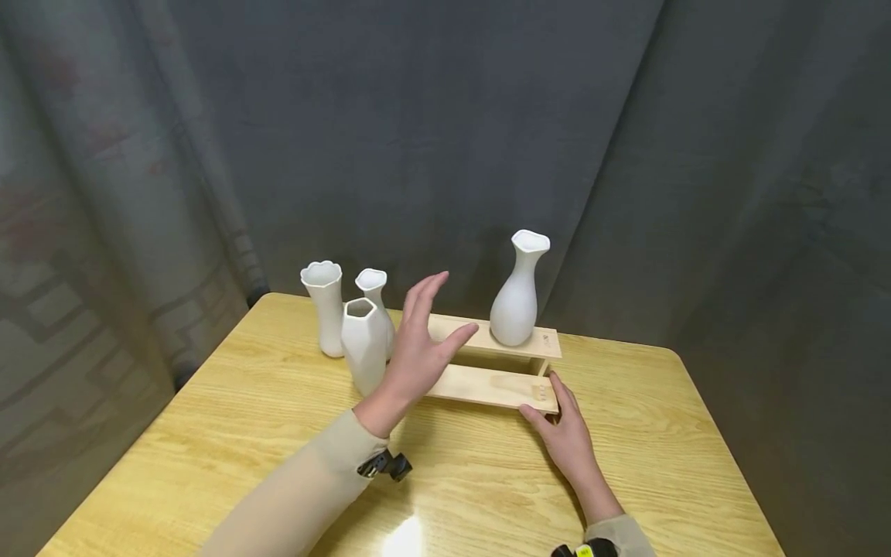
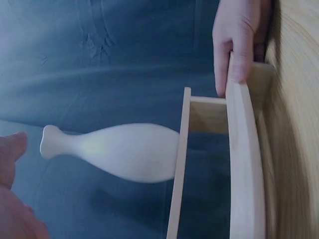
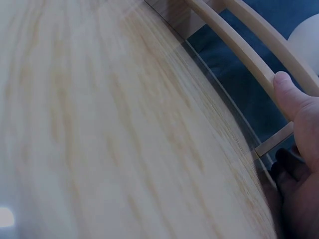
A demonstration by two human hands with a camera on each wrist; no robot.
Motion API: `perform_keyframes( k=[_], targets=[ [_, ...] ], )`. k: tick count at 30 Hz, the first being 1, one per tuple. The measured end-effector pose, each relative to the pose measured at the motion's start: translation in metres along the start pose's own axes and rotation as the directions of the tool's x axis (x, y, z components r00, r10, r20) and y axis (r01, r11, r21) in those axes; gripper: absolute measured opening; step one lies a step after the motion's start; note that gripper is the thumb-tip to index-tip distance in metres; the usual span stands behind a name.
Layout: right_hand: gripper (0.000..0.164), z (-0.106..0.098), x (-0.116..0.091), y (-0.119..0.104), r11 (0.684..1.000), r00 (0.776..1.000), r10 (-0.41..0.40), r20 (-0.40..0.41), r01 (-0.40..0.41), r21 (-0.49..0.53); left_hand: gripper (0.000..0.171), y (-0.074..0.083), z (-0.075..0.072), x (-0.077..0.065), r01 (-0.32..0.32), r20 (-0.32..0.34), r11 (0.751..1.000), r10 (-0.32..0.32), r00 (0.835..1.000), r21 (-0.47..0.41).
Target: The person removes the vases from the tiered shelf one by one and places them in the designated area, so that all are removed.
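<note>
A pale two-step wooden stand (image 1: 487,384) stands on the table. My right hand (image 1: 569,439) grips the right end of its lower step, thumb at the front edge and fingers at the far side. On the upper step's right part stands a white round-bellied vase (image 1: 513,305) with a wavy rim. My left hand (image 1: 420,352) is raised over the stand's left part, fingers extended and thumb spread, holding nothing. It hides part of the stand. In the left wrist view, the vase (image 2: 134,152) lies beyond the left hand's fingertips, apart from them.
Left of my left hand stand a faceted white vase (image 1: 363,344), a fluted white vase (image 1: 327,313) and a narrow-necked white vase (image 1: 373,286), partly hidden. A grey curtain (image 1: 418,155) hangs behind the wooden table (image 1: 487,480).
</note>
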State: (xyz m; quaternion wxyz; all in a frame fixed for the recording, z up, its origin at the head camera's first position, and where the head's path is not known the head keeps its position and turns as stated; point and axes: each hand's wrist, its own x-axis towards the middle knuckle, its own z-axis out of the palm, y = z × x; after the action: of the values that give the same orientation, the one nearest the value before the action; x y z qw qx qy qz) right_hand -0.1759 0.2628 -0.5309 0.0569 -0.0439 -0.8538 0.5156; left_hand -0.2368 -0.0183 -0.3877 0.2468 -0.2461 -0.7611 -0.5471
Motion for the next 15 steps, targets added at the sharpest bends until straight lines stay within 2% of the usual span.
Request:
perform_keyframes(
  k=[3,6,11,15],
  targets=[
    [0.106,0.0,0.0,0.0,1.0,1.0,-0.004,0.0,0.004,0.008,0.09,0.005,0.01,0.009,0.125,0.087,0.992,-0.126,0.988,0.008],
    [0.106,0.0,0.0,0.001,1.0,1.0,-0.012,-0.004,0.012,0.006,0.095,0.006,0.022,0.018,0.177,0.153,0.983,-0.182,0.971,0.041],
    [0.105,0.0,-0.001,0.002,1.0,1.0,-0.024,-0.003,0.024,-0.014,0.096,0.009,0.04,0.03,0.198,0.214,0.978,-0.207,0.955,0.063],
    [0.104,0.0,-0.001,0.001,1.0,1.0,-0.024,0.002,0.024,-0.015,0.095,0.01,0.053,0.038,0.218,0.209,0.974,-0.226,0.951,0.065]
  ],
)
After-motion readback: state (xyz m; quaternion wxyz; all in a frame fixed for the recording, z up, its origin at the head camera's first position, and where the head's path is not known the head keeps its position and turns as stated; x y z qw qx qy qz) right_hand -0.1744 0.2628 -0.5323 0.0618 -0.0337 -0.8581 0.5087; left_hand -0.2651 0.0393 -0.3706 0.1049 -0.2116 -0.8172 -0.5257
